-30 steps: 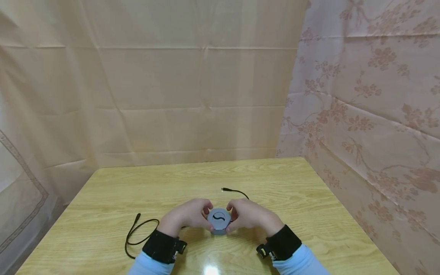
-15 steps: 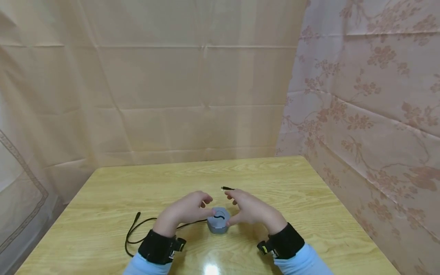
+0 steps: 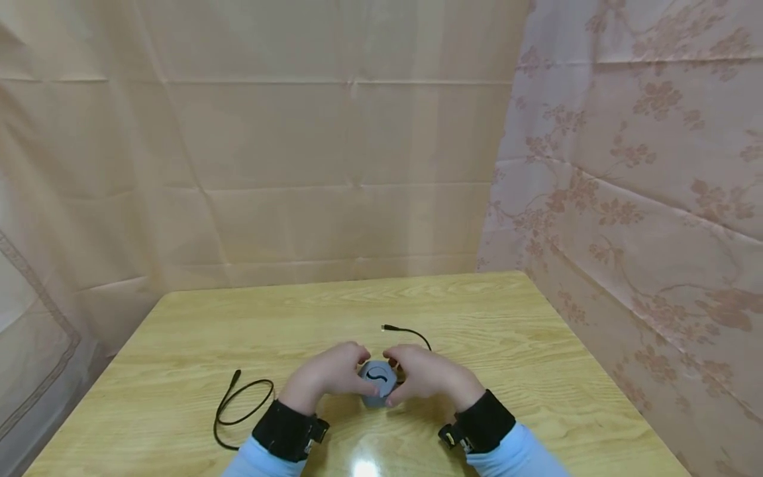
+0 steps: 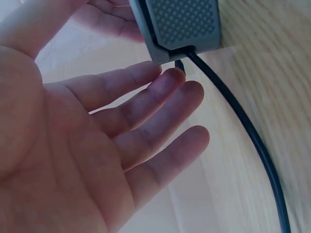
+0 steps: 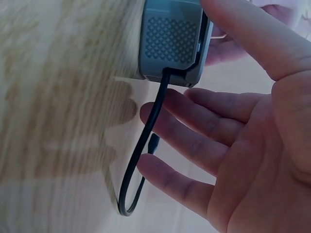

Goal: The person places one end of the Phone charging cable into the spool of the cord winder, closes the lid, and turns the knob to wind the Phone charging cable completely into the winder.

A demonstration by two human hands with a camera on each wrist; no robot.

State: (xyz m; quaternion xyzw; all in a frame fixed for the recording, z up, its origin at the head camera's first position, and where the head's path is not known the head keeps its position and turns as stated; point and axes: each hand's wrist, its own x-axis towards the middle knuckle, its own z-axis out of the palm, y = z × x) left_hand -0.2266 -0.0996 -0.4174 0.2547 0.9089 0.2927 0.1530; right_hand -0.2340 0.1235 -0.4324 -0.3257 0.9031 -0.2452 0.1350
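Note:
A grey hexagonal case [image 3: 379, 374] with a black curved mark on its top sits on the table between both hands. Its textured side [image 4: 184, 22] has a slot where a black cable [image 4: 243, 116] comes out. On the opposite side, another stretch of cable [image 5: 146, 131] emerges and bends back. My left hand [image 3: 334, 371] holds the case from the left, thumb at the near edge and index fingertip at the far corner. My right hand [image 3: 426, 374] mirrors it, thumb [image 5: 238, 24] along the top edge. The other fingers of both hands extend past the case.
The wooden table [image 3: 507, 318] has a beige curtain [image 3: 298, 165] behind it and a floral curtain [image 3: 626, 199] to the right. A cable loop [image 3: 220, 417] lies to the left. A cable plug [image 3: 390, 327] lies beyond the case.
Half a second ago the hands had lifted their fingers apart from the case, clear of its far side; now they have come back down around it. The case has stayed nearly in place.

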